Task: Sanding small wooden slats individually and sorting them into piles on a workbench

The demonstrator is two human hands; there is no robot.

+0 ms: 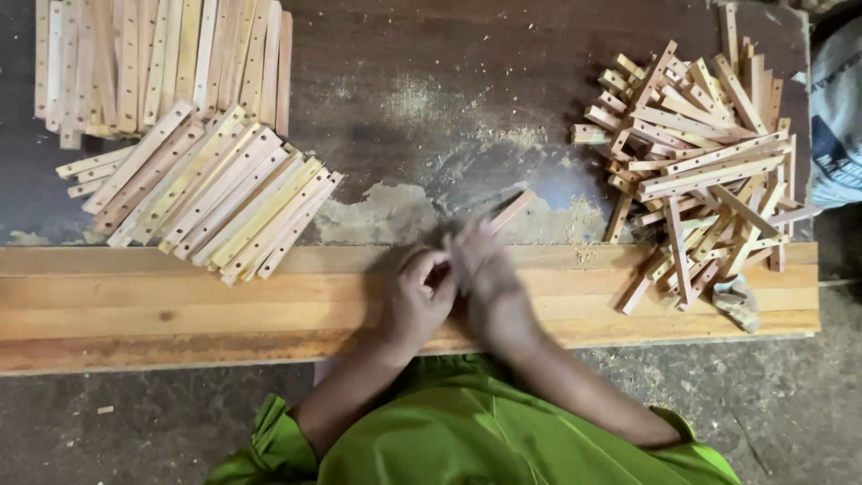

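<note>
Both my hands meet at the front middle of the workbench. My left hand (pixel 419 292) is curled with fingers bent, touching my right hand (pixel 480 269), which is blurred by motion. A thin wooden slat (pixel 512 209) sticks out diagonally up and right from my right hand's fingers; whether my left hand also grips it is hidden. A neat fan of long pale slats (pixel 211 193) lies to the left, and a jumbled heap of shorter slats (pixel 700 162) lies to the right.
More long slats (pixel 162 58) are stacked upright at the back left. The dark worn tabletop (pixel 431 108) carries sawdust. A light plank front edge (pixel 180 305) runs across. A small grey lump (pixel 738 301) sits at the right front. Cloth (pixel 835 108) shows at far right.
</note>
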